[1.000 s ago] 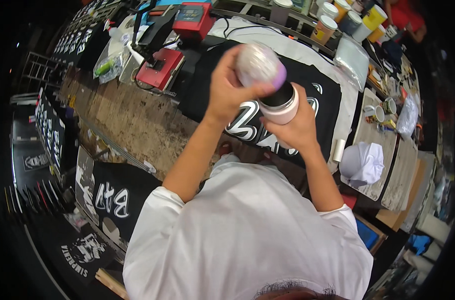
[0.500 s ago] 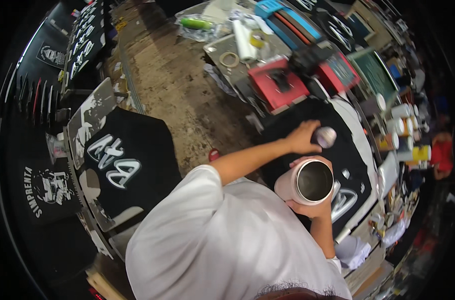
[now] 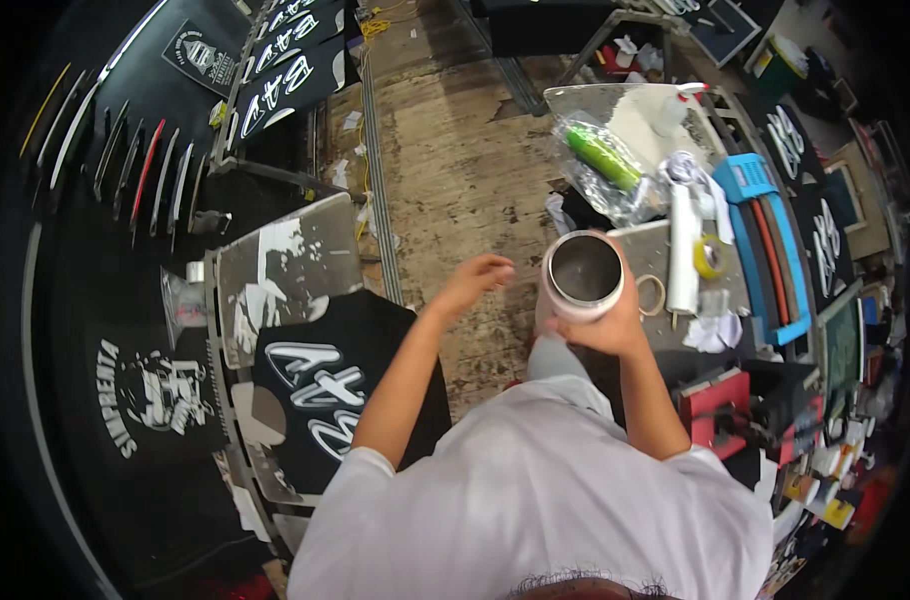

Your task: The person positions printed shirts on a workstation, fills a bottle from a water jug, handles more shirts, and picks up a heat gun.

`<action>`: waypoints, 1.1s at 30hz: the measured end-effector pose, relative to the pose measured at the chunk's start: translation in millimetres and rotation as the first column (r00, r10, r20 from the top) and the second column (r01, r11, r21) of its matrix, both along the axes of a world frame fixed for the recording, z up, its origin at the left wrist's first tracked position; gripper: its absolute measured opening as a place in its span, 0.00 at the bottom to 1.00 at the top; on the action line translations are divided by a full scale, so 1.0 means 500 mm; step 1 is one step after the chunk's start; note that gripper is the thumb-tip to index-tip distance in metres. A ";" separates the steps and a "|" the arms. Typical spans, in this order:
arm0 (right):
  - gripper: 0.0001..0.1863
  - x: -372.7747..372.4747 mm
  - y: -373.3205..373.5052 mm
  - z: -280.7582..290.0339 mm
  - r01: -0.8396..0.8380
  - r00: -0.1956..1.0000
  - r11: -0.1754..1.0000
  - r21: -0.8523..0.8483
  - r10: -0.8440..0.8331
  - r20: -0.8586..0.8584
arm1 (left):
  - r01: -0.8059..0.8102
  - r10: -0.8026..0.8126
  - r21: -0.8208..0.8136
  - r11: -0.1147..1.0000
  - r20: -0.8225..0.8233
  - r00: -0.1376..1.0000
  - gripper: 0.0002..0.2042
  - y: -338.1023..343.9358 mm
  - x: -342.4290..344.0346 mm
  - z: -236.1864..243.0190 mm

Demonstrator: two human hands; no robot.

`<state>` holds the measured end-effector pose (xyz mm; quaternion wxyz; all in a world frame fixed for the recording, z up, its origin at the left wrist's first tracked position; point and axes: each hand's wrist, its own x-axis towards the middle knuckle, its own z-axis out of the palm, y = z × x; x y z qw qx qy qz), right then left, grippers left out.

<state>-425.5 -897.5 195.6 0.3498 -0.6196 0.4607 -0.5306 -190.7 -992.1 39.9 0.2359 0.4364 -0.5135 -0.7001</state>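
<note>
My right hand (image 3: 615, 318) is wrapped round an open pale pink insulated bottle (image 3: 565, 300) at the centre, its steel rim and hollow inside facing up. My left hand (image 3: 480, 278) is raised a little left of the bottle, empty, with loosely bent fingers apart. Below it on the left lies a black printed shirt (image 3: 295, 400) on a grey platen (image 3: 350, 230). Right of the bottle are a white roll (image 3: 683, 280), a yellow tape roll (image 3: 709, 260) and a tan ring (image 3: 651, 294). The bottle's lid is not visible.
A worn wooden floor (image 3: 445, 170) runs ahead between printing stations. A cluttered table (image 3: 635, 240) carries a green object in plastic (image 3: 600, 155) and a spray bottle (image 3: 670, 115). Red heat presses (image 3: 715, 410) stand at lower right, near paint tubs (image 3: 830, 465). Printed shirts (image 3: 285, 85) hang over platens at upper left.
The view has swung round toward the aisle. My left hand has let go of the wrapped purple lid and moved away. My right hand still carries the bottle, with its open top now uncovered.
</note>
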 end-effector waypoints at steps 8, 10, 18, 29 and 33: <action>0.49 0.046 -0.659 -0.136 -0.228 0.969 0.972 0.059 0.220 0.113 | -0.384 0.356 -0.077 0.920 0.573 0.738 0.16 -0.289 0.468 -0.378; 0.50 0.055 -0.821 -0.120 -0.296 0.955 0.948 0.115 0.291 0.059 | -0.464 0.332 0.112 0.879 0.555 0.763 0.16 -0.291 0.472 -0.393; 0.50 0.153 -1.434 0.011 -0.547 0.821 0.827 0.130 0.560 -0.108 | -0.667 0.660 0.681 0.303 0.355 0.662 0.16 -0.552 0.460 -0.396; 0.49 0.257 -2.220 -0.069 -0.479 0.847 0.823 0.304 0.525 -0.084 | -0.188 0.256 -0.184 0.965 0.487 0.835 0.24 -1.957 0.468 -0.243; 0.48 0.213 -2.483 -0.114 -0.353 0.934 0.886 0.302 0.314 0.169 | -0.098 0.248 -0.387 0.917 0.359 0.900 0.23 -2.489 0.414 -0.003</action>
